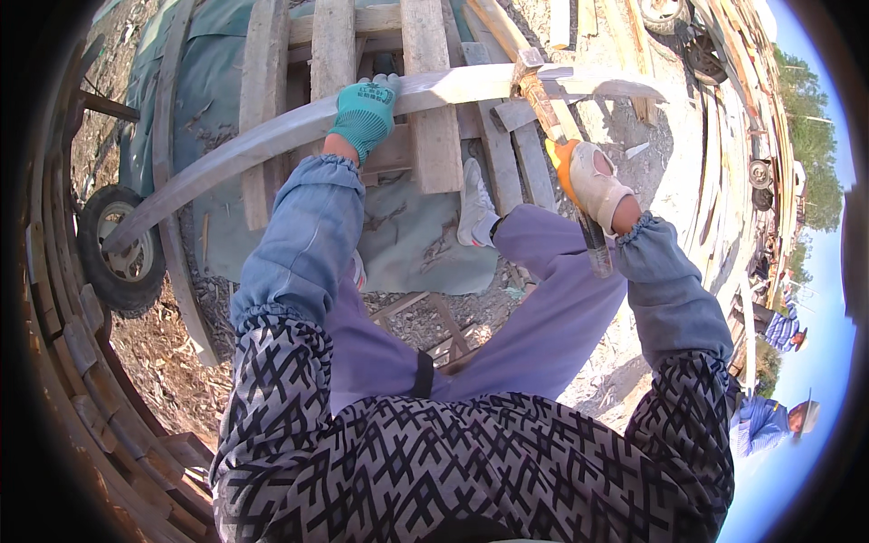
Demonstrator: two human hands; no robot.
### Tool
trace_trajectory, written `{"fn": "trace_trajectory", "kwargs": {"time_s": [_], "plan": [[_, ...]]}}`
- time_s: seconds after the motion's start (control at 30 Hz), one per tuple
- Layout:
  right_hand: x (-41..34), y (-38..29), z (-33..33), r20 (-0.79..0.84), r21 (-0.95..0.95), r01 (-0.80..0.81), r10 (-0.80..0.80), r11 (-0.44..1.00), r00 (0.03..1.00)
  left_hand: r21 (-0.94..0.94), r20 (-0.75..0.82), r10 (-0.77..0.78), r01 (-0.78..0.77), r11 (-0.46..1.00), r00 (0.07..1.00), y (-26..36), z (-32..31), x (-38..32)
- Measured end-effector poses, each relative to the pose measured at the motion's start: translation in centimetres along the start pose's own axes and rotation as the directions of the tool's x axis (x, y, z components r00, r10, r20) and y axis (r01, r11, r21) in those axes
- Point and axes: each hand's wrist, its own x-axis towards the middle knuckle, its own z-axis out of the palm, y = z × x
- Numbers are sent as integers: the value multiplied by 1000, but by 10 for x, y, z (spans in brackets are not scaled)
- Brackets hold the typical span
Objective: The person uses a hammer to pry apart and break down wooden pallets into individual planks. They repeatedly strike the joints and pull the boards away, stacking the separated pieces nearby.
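A long squared timber (258, 147) runs across in front of me, its ends bent by the lens. My left hand (367, 112), in a teal rubber-coated glove, is closed over this timber near its middle. In my right hand (592, 175), which wears a worn white and orange glove with a hole in it, is the handle of a hammer (541, 108). The hammer's head overlaps the timber's right part; whether they touch, I cannot tell. Beneath the timber lie several rough planks (435, 153) on crosswise pieces.
A green sheet (414, 261) covers ground strewn with wood chips. To the left are a tyred wheel (121, 248) and stacked lumber (102, 407). Loose boards (529, 159) lie ahead on the right; more wheels (706, 58) stand beyond. Two people (764, 424) (782, 331) are at far right.
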Motion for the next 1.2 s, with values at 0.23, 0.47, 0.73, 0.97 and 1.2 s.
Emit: {"fn": "trace_trajectory", "kwargs": {"time_s": [0.23, 0.47, 0.73, 0.97, 1.2], "plan": [[-17, 71, -49, 298, 604, -182, -9, 776, 955, -30, 68, 87, -86, 996, 994, -2, -1, 0], [4, 101, -88, 363, 466, -222, 44, 857, 931, -51, 130, 121, -115, 992, 984, -16, -9, 14], [-5, 79, -75, 261, 444, -218, 107, 869, 959, -104, 126, 128, -115, 988, 984, -20, -12, 20], [19, 115, -81, 150, 298, -210, 171, 931, 974, -175, 133, 133, -109, 979, 982, -36, -9, 35], [-2, 139, -90, 217, 198, -454, 412, 869, 885, -214, 129, 161, -131, 968, 978, -45, -9, 48]]}}
